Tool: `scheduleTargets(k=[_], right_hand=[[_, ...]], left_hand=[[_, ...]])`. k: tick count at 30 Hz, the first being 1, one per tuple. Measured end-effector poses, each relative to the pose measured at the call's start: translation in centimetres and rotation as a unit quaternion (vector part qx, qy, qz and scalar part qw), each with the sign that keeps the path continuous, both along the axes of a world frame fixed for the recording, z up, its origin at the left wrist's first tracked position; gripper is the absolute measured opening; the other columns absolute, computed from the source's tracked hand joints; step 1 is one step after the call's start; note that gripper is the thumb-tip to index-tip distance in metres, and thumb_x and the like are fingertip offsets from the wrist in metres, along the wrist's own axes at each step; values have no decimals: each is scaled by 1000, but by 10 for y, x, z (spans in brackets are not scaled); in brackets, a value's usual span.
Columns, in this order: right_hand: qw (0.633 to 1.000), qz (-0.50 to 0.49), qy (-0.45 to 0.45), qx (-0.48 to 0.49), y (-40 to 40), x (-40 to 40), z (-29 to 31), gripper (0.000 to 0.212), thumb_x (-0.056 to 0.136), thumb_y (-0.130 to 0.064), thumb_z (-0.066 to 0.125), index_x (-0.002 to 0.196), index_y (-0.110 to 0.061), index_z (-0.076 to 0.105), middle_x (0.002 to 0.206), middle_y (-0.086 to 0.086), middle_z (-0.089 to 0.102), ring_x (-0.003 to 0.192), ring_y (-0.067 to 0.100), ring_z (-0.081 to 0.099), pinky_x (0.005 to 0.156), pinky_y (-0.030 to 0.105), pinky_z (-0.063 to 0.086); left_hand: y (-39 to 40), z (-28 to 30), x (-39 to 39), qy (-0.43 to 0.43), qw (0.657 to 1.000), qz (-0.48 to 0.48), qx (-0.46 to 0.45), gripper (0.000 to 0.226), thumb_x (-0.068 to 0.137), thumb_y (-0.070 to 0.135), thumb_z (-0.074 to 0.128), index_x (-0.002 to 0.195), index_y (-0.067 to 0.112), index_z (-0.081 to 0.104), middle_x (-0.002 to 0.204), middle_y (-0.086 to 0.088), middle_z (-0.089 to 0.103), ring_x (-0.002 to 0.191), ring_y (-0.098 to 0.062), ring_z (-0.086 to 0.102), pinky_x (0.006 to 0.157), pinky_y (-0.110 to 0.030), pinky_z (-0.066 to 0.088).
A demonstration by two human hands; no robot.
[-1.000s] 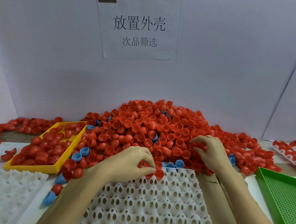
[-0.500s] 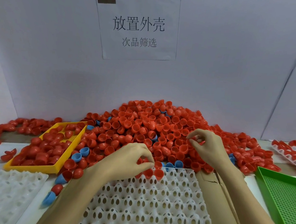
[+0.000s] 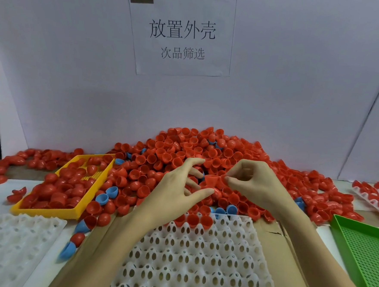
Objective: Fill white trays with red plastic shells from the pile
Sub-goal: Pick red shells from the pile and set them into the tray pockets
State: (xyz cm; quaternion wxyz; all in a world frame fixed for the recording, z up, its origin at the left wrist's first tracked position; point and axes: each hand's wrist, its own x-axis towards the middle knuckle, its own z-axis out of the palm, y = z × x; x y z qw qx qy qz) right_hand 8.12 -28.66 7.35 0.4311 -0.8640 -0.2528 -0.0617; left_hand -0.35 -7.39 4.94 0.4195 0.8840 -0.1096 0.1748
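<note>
Hundreds of red shells form a pile [image 3: 196, 157] against the white backboard [image 3: 277, 93]. Nearer lies the white tray [image 3: 198, 256], three shells in its far row. Left hand [image 3: 176, 194] spreads over the pile; right hand [image 3: 255, 183] pinches one red shell [image 3: 211, 181].

Yellow tray [image 3: 86, 200], green tray [image 3: 365, 252], wall sign [image 3: 180, 34]

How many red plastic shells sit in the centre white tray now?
3, side by side along the white perforated tray's far edge; the left wrist may hide more.
</note>
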Motion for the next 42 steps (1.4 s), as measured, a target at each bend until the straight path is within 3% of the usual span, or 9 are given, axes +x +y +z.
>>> scheduleTargets(k=[5, 12, 17, 20, 22, 26, 29, 33, 42], right_hand=[[990, 125, 53, -44, 7, -21, 15, 17, 95, -32, 72, 86, -17, 74, 77, -3, 78, 68, 9, 73, 60, 14, 52], [989, 126, -32, -65, 8, -28, 22, 19, 90, -30, 77, 106, -28, 68, 88, -8, 76, 81, 6, 73, 80, 30, 62], [984, 171, -14, -44, 8, -26, 23, 10, 95, -32, 71, 103, -26, 74, 87, -4, 77, 80, 13, 75, 75, 27, 61], [990, 129, -16, -53, 10, -24, 18, 10, 92, -35, 75, 94, -26, 78, 81, -9, 77, 74, 8, 74, 71, 23, 61], [995, 88, -20, -41, 12, -22, 14, 9, 90, -34, 76, 88, -25, 78, 75, -11, 76, 69, 5, 72, 65, 18, 57], [998, 62, 4, -33, 18, -21, 8, 14, 93, -37, 73, 85, -25, 76, 70, -12, 74, 64, 1, 68, 59, 13, 51], [996, 51, -45, -62, 13, -23, 11, 17, 100, -36, 64, 86, -32, 73, 73, -6, 71, 61, -1, 61, 58, 16, 47], [989, 136, -65, -7, 7, -25, 22, 23, 97, -12, 68, 112, -30, 70, 114, -14, 69, 101, 5, 70, 84, 24, 59], [983, 133, -97, -85, 11, -28, 20, 19, 90, -18, 78, 103, -32, 77, 105, -13, 66, 84, 1, 71, 79, 20, 60]], left_hand=[[0, 8, -2, 11, 993, 0, -115, 22, 98, 22, 68, 120, 23, 70, 106, 5, 74, 87, -5, 75, 85, -22, 59], [-1, 14, -7, 80, 986, -47, -137, 37, 102, 15, 60, 137, 26, 60, 114, 12, 68, 97, 3, 71, 82, -6, 50], [-3, 12, -8, 138, 954, -61, -261, 29, 100, 19, 65, 127, 17, 55, 106, 5, 78, 92, -17, 77, 78, -10, 54], [-4, 11, -7, 157, 939, -80, -297, 30, 101, 34, 62, 124, 16, 61, 108, 3, 78, 100, -17, 76, 94, -24, 54], [-5, 12, -6, 155, 946, -79, -274, 38, 94, 47, 67, 124, 23, 65, 116, 5, 75, 103, -11, 74, 101, -31, 51], [-10, 9, -6, 59, 990, -4, -132, 36, 82, 40, 83, 115, 34, 72, 120, 16, 65, 100, 1, 70, 85, -16, 57], [-6, 10, -6, 63, 978, -43, -194, 18, 96, 23, 71, 113, 23, 77, 109, 6, 77, 98, -9, 74, 89, -16, 55], [6, 14, -6, 100, 949, -91, -284, 24, 104, 17, 56, 117, 16, 76, 112, -3, 77, 108, -18, 73, 95, -23, 55], [0, 14, -6, 127, 933, -110, -317, 29, 104, 15, 57, 132, 18, 62, 113, -6, 77, 111, -18, 72, 100, -29, 54]])
